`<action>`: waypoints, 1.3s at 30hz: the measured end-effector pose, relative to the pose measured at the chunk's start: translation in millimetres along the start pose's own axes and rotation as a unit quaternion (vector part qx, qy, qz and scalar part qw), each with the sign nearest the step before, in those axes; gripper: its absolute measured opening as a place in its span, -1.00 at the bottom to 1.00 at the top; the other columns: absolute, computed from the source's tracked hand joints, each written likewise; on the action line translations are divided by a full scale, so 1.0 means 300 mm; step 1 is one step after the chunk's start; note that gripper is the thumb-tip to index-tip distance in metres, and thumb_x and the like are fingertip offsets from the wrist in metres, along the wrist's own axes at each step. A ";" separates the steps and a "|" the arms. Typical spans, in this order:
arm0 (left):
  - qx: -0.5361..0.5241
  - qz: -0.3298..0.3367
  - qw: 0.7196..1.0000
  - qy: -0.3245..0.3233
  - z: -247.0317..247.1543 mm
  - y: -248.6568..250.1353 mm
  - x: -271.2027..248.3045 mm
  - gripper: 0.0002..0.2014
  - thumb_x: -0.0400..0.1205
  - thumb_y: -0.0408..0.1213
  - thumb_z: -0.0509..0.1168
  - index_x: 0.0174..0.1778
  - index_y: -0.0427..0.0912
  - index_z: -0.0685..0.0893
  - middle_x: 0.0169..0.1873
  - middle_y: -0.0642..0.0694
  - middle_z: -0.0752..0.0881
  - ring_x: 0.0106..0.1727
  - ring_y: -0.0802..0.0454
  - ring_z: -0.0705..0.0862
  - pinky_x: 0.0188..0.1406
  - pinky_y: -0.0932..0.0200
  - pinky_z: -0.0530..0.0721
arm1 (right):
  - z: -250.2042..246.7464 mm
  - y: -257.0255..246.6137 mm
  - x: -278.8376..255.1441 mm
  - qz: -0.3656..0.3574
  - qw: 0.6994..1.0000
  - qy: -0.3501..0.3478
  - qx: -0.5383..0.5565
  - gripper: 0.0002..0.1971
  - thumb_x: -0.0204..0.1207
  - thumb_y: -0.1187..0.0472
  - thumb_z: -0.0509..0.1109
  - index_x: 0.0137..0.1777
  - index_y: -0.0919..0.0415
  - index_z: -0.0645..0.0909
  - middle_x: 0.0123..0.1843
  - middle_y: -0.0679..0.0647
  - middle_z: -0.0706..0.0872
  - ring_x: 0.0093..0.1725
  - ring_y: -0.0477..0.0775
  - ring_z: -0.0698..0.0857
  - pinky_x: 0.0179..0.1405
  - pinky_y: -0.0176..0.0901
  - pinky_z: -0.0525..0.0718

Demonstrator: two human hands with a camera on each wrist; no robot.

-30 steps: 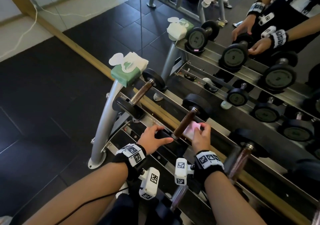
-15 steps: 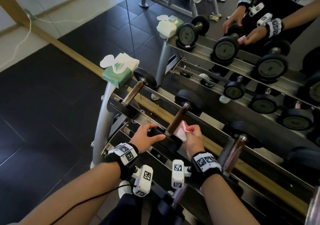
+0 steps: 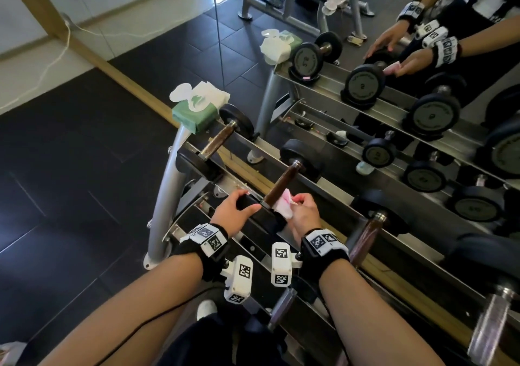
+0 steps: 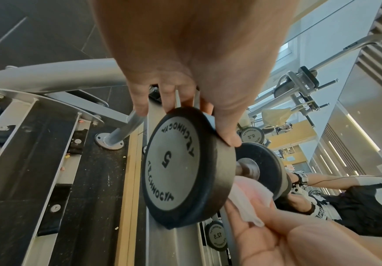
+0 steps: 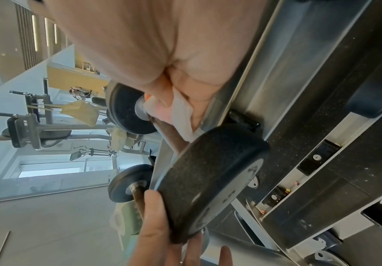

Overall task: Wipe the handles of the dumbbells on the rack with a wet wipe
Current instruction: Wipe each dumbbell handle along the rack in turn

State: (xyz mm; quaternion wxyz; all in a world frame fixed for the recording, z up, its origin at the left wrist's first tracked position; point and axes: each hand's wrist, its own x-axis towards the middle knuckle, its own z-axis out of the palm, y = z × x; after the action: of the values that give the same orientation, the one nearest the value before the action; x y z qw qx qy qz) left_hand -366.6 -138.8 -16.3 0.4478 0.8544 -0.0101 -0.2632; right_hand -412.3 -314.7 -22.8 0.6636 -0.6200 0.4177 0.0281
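Observation:
A 5 kg dumbbell lies across the top rails of the rack [image 3: 334,196], with a brown handle [image 3: 282,184] and black plates. My left hand [image 3: 239,206] grips the rim of its near plate [image 4: 181,165], fingers curled over the top edge. My right hand [image 3: 301,206] pinches a pinkish-white wet wipe [image 3: 284,205] and presses it against the right side of the handle, close to the near plate. In the right wrist view the wipe [image 5: 181,115] lies along the handle [image 5: 169,138] behind the near plate [image 5: 210,180]. The underside of the handle is hidden.
A green pack of wet wipes [image 3: 197,112] sits on the rack's left end beside another dumbbell [image 3: 218,142]. More dumbbells [image 3: 365,239] lie to the right and on the lower tier. A mirror [image 3: 394,56] directly behind repeats the rack and my hands. Dark floor lies left.
My right hand has slid the wipe down the handle toward the near plate. My left hand has kept its hold on the plate. The head view has shifted slightly.

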 end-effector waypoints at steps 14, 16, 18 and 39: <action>0.094 0.044 0.995 0.012 -0.012 0.066 -0.005 -0.31 0.62 -0.08 0.40 0.64 0.03 0.27 0.54 -0.13 0.46 0.56 -0.17 0.39 0.53 -0.15 0.40 | -0.199 -0.146 -0.137 -0.076 0.996 0.025 0.029 -0.75 0.58 0.37 0.34 0.01 -0.03 0.69 0.10 0.17 0.73 0.08 0.21 0.73 0.16 0.16 0.73; 0.142 0.103 0.984 0.042 0.003 0.095 -0.015 -0.33 0.60 -0.15 0.42 0.62 0.06 0.31 0.53 -0.08 0.46 0.59 -0.17 0.31 0.56 -0.19 0.32 | -0.265 -0.160 -0.159 -0.100 0.995 0.022 0.011 -0.77 0.59 0.36 0.33 -0.05 0.01 0.74 0.08 0.18 0.76 0.05 0.20 0.73 0.09 0.11 0.72; 0.166 0.158 0.972 0.058 0.031 0.130 -0.034 -0.37 0.58 -0.16 0.42 0.57 0.08 0.37 0.47 -0.02 0.51 0.54 -0.11 0.36 0.53 -0.17 0.36 | -0.330 -0.163 -0.171 -0.116 0.993 0.021 -0.008 -0.73 0.61 0.36 0.30 -0.09 0.02 0.77 0.03 0.19 0.78 -0.02 0.15 0.72 -0.08 -0.06 0.72; 0.032 0.063 0.989 -0.131 0.464 0.177 -0.257 -0.01 0.23 0.39 0.51 0.54 0.18 0.27 0.04 0.28 0.56 0.03 0.30 0.58 -0.13 0.38 0.51 | -0.669 -0.208 -0.195 -0.286 0.902 -0.047 -0.319 -0.78 0.68 0.25 0.27 0.09 0.05 0.76 0.08 -0.01 0.81 0.10 -0.05 0.72 0.04 -0.53 0.52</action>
State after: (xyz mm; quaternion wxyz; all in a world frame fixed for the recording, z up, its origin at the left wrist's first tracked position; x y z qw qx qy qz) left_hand -485.3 -256.9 -5.3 0.4312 0.8240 -0.1305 -0.3436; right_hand -520.0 -470.7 85.2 0.4290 -0.8892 0.1590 -0.0020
